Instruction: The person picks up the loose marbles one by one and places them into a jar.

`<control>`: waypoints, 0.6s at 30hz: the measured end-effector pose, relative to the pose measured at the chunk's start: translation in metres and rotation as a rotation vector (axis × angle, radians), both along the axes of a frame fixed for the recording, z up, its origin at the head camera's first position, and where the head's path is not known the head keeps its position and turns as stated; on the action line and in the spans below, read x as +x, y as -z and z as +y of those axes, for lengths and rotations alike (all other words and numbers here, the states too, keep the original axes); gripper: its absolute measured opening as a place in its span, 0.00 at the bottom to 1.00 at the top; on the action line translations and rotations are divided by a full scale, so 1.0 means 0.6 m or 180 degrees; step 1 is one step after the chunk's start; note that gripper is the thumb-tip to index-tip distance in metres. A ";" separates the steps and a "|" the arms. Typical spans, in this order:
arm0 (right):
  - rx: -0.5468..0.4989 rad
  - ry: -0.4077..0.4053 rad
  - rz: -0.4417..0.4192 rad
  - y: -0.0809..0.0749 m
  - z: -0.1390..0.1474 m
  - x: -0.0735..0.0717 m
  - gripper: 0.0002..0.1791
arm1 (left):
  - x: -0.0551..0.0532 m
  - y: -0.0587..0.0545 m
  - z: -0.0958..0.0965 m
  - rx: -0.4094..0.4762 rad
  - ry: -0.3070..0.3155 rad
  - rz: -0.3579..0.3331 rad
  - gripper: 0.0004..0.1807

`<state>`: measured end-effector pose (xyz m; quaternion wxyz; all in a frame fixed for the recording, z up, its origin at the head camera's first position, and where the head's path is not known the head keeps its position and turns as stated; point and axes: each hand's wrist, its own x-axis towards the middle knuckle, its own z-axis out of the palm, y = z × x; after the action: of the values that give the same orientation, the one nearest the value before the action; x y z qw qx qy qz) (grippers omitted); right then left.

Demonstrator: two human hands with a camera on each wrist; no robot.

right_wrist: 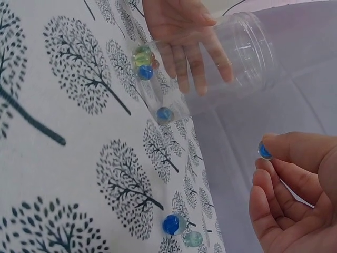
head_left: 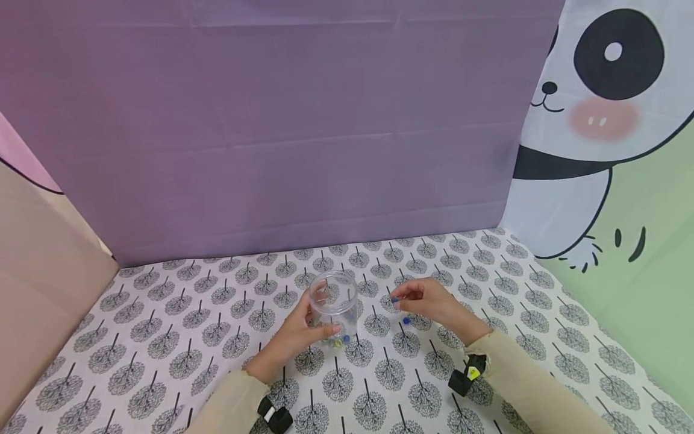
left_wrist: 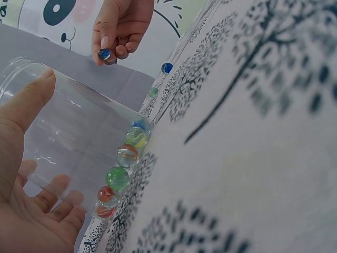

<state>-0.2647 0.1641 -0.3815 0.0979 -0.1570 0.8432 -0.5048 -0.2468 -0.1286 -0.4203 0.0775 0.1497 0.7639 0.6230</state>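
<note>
A clear round jar [head_left: 348, 310] stands upright on the patterned cloth, and my left hand [head_left: 301, 330] holds its side, thumb in front and fingers behind. Several glass marbles lie at its bottom, among them a green marble [left_wrist: 117, 178] and a blue marble [right_wrist: 164, 114]. To the right of the jar, my right hand [head_left: 431, 301] pinches a clear-and-blue marble [right_wrist: 265, 150] between thumb and fingertip, raised above the cloth. Below that hand a dark blue marble [head_left: 406, 320] rests on the cloth, with a pale green marble [right_wrist: 192, 239] close beside it.
The table is covered by a white cloth [head_left: 179, 337] printed with dark trees. A purple curtain [head_left: 293, 132] hangs along the back edge. To the right is a green hanging [head_left: 650, 241] with a panda print. Each wrist wears a small black device.
</note>
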 end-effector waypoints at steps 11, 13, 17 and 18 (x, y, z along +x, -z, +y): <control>0.0009 -0.0014 0.0060 -0.010 -0.008 -0.001 0.14 | 0.000 -0.002 -0.001 -0.0021 0.0037 0.0009 0.52; 0.0010 -0.0036 0.0076 -0.014 -0.010 -0.002 0.14 | -0.001 -0.002 -0.001 -0.0022 0.0038 0.0015 0.51; -0.0001 -0.0084 0.0068 -0.021 -0.015 -0.002 0.16 | 0.001 -0.004 -0.001 -0.0020 0.0030 -0.0001 0.51; -0.0002 -0.0085 0.0065 -0.022 -0.017 -0.001 0.16 | 0.001 -0.004 -0.001 -0.0016 0.0034 -0.0001 0.51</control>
<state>-0.2655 0.1541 -0.3685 0.0959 -0.1734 0.8418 -0.5021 -0.2462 -0.1290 -0.4179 0.0813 0.1535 0.7646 0.6206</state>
